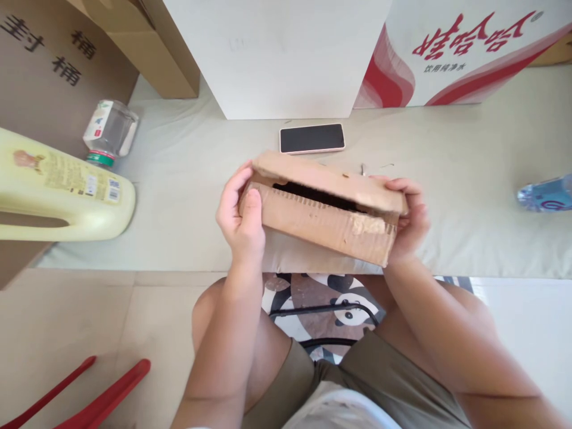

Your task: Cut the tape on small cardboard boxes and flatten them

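A small brown cardboard box [313,229] is held up between my two hands, tilted down toward the right. Its lid flap [328,179] is slightly raised, leaving a dark slit along the near side; the contents are hidden. My left hand [243,214] grips the left end, thumb on the near wall and fingers behind. At the right end, my right hand [409,217] is closed around the corner, its fingers partly hidden by the box. A phone [311,138] with a dark screen lies just beyond the box on the pale cloth surface [179,196].
A white carton [286,59] and a red-and-white carton [429,65] stand at the back. On the left are a large yellow jug [89,196], a clear bottle [111,131] with a green cap and brown cartons [67,65]. A blue-labelled bottle [547,195] lies at right.
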A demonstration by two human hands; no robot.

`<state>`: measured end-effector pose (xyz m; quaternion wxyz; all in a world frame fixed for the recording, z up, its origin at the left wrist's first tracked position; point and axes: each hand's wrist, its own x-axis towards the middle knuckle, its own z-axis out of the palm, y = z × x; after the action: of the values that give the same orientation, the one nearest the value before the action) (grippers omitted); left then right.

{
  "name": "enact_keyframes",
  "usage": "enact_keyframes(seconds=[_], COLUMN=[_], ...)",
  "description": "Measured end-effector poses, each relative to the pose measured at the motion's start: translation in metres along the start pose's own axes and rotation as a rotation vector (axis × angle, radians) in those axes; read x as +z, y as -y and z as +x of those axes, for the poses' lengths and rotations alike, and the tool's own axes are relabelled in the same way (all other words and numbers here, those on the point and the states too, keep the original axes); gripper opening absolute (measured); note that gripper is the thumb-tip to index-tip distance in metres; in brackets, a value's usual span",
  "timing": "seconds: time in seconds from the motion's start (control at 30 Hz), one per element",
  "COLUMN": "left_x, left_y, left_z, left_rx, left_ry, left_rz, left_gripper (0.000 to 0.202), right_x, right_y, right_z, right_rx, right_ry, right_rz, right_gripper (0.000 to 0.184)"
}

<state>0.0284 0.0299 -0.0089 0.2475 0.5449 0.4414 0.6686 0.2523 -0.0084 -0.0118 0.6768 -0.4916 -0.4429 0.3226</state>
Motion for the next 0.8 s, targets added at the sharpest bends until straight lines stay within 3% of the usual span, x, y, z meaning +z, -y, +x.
enact_keyframes(seconds=[0.2,0.33,0.5,0.6,0.7,0.8], left_x=[0.001,-0.003,-0.014,-0.019,-0.023,-0.03], left_y=[-0.001,-0.002,-0.004,-0.002,0.004,0.015], left_z=[0.001,0.005,0.009,0.014,0.024,0.037], left_rx=[0.05,0.076,0.07,0.019,-0.111,-0.298], left_ry=[-0.018,0.046,0.112,0.129,0.005,-0.238], left_rz=[0.027,0.08,0.143,0.135,-0.005,-0.2], left_gripper=[0.039,0.026,0.026,0.026,0.025,0.025], right_x=[0.006,0.002,-0.002,-0.006,-0.011,-0.015], right_y=[0.004,0.002,0.0,-0.006,-0.015,-0.023], right_z=[0.003,0.004,0.003,0.0,-0.002,-0.001], right_rx=[0.012,-0.008,0.02,0.002,0.008,0.057], right_ry=[-0.02,0.006,0.033,0.081,0.142,0.179], right_rz=[-0.013,-0.052,-0.038,0.058,0.101,-0.027], right_gripper=[0.035,0.027,0.02,0.027,0.049,0.048])
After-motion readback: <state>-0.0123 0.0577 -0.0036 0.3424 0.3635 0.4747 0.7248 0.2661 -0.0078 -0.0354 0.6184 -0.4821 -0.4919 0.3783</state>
